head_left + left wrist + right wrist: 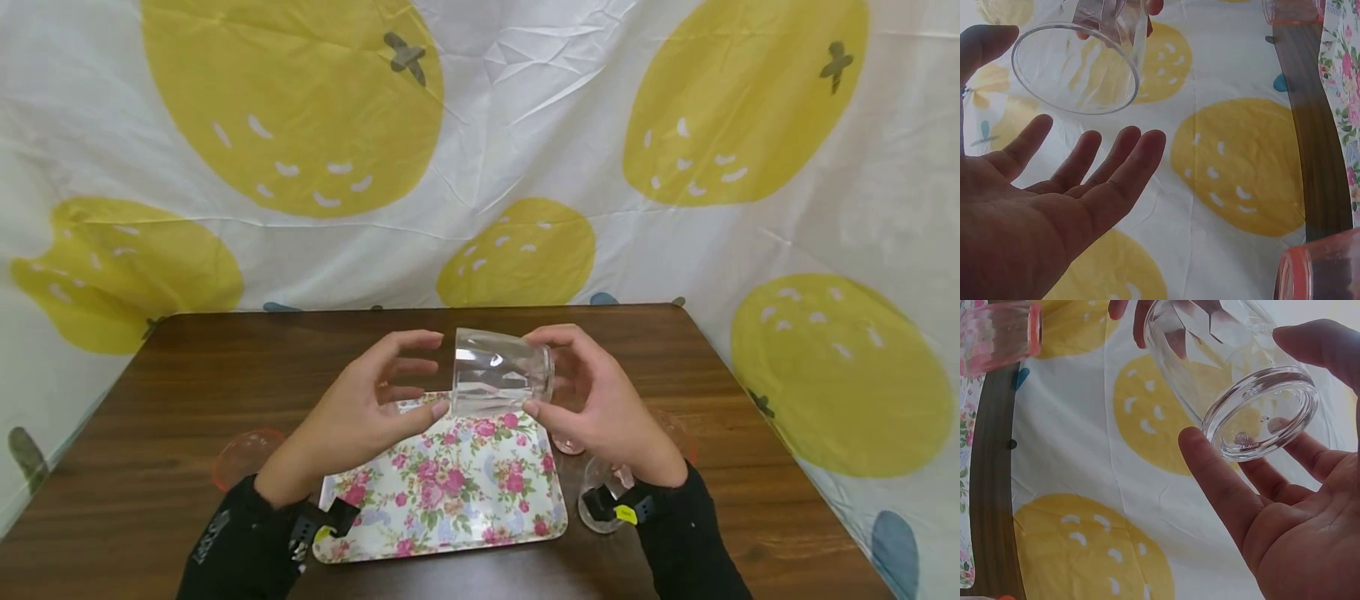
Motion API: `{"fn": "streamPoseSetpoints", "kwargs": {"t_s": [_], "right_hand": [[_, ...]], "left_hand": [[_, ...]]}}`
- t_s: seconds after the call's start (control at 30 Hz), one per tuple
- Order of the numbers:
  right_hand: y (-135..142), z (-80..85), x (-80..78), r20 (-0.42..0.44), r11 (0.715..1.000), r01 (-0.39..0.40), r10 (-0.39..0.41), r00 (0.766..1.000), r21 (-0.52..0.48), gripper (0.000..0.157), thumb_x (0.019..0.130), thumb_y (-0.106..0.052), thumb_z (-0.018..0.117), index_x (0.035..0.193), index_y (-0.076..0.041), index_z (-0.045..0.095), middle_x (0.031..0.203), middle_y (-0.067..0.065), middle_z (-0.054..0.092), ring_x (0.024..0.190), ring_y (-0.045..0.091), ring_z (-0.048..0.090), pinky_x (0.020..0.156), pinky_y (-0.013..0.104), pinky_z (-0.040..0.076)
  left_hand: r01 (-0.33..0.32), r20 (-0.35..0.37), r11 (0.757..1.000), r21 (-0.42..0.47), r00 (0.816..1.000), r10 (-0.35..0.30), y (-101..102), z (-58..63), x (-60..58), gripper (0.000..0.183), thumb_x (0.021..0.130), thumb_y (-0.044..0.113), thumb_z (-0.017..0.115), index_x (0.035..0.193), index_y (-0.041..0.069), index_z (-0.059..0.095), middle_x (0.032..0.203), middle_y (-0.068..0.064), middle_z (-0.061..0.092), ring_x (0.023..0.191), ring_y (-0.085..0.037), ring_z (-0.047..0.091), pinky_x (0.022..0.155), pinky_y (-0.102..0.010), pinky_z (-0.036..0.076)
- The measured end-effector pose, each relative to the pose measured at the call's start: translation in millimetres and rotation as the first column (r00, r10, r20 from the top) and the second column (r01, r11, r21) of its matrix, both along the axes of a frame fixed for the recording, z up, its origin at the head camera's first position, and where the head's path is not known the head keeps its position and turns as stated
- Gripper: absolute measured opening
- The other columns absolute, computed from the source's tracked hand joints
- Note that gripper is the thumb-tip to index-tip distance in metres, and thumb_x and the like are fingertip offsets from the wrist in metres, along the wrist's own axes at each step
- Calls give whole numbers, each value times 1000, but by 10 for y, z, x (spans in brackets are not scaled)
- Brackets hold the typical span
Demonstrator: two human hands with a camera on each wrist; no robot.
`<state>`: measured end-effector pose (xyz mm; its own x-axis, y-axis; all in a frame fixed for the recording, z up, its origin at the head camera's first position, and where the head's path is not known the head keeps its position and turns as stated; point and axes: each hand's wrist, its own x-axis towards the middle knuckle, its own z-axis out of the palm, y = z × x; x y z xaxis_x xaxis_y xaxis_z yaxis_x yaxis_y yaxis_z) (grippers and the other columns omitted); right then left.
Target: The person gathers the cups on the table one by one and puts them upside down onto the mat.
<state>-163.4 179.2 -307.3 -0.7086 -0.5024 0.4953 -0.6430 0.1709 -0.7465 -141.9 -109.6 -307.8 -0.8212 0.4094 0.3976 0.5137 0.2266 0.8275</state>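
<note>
Head view: a clear glass (498, 372) is tipped sideways between the left hand (360, 417) and right hand (603, 404), above a floral tray (450, 500). Left wrist view: the left hand spreads, relaxed, just off the rim (1085, 113). Right wrist view: the right hand's fingers and thumb grip the base (1266, 415).

White cloth (525, 125) with big yellow fruit prints hung behind, dark wood-grain table (765, 517), pink-floral tray (442, 529) flat on it, red-rimmed cup (246, 454) left of that, clear tumbler (600, 475) right, part hidden
</note>
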Motion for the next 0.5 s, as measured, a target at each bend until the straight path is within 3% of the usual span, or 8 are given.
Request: {"fn": "streamPoseSetpoints", "kwargs": {"t_s": [0.23, 0.5], "right_hand": [[36, 20, 17, -16, 998, 43, -42, 999, 34, 65, 78, 5, 78, 135, -7, 50, 134, 8, 52, 96, 21, 53, 78, 27, 57], [72, 0, 19, -63, 988, 110, -104, 993, 109, 64, 77, -1, 81, 134, -10, 52, 130, 4, 53, 100, 19, 56, 86, 39, 60]], "left_hand": [[-63, -29, 995, -80, 998, 61, -27, -21, 31, 54, 87, 17, 75, 136, 13, 53, 134, -8, 56, 117, -22, 55, 91, -54, 55], [-204, -195, 956, -211, 967, 163, -45, -60, 53, 42, 84, 13, 76, 124, 11, 62, 121, -7, 61, 104, -20, 55, 80, -50, 56]]}}
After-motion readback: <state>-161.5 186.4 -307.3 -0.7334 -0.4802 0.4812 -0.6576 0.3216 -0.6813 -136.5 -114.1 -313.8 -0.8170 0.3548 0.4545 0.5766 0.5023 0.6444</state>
